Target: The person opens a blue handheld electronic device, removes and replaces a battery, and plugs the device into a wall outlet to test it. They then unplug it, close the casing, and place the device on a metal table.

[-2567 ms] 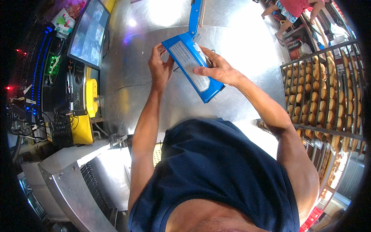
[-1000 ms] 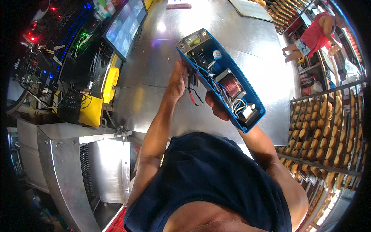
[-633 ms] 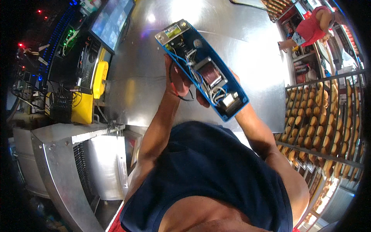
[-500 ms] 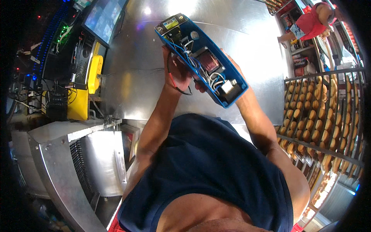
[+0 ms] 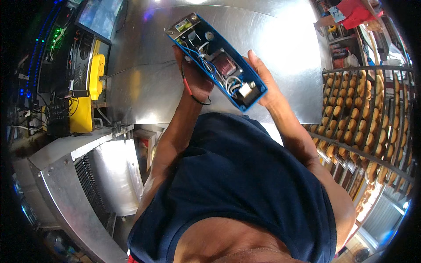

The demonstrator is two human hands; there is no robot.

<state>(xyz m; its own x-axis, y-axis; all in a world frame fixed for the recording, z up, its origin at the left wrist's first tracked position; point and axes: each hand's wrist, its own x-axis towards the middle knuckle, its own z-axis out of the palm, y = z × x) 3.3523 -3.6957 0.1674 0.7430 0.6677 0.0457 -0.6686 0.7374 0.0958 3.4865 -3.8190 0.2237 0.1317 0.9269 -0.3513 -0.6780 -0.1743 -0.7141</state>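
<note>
A shiny metal table [image 5: 144,98] stretches beneath and beyond both hands; a rack of rolls [image 5: 351,118] stands to the right hand's right. The left hand [image 5: 199,81], fingers partly hidden, and right hand [image 5: 265,81] grasp an open blue casing [image 5: 234,53] between them, tilted lengthwise. Left of the left hand sits a yellow power strip [image 5: 97,76]; a red-and-black wire [image 5: 187,87] dangles over its wrist.

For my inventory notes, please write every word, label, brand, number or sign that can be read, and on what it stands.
None can be read.
Round pale part inside the blue housing: any marking is too small and blurred.
Monitor: picture blurred, no legible text.
</note>
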